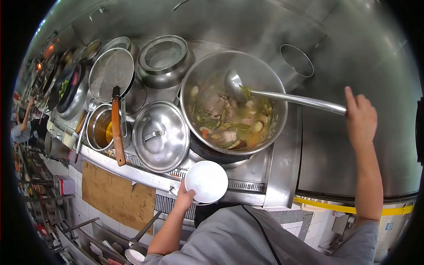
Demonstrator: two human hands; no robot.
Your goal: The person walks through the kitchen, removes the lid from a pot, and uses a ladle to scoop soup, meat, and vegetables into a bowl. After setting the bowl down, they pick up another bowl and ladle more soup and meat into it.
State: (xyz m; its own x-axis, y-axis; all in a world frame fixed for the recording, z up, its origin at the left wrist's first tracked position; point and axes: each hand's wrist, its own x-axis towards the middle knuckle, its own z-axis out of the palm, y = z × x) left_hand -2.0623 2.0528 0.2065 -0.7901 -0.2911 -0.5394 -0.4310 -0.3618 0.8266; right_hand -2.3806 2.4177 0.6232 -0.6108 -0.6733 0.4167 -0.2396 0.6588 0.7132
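My right hand [361, 115] is closed around the end of a long metal ladle [304, 101], one finger stretched along the handle. The ladle's bowl [232, 84] is tilted over the soup, with some greens at its edge. Below it a large steel pot [282, 119] holds a steaming soup [229, 117] of greens, pale chunks and orange pieces. My left hand [184, 197] grips a white bowl [206, 179] by its rim, thumb on top. The bowl's inside looks bare, and it is held just in front of the pot and the counter grille.
A steel lid [161, 134] lies left of the pot. Beyond are a wooden-handled strainer [110, 73], a pot of yellow liquid [100, 128] and a covered pot [161, 57]. Flames and another person [24, 126] show at far left. A metal surface [335, 150] lies right.
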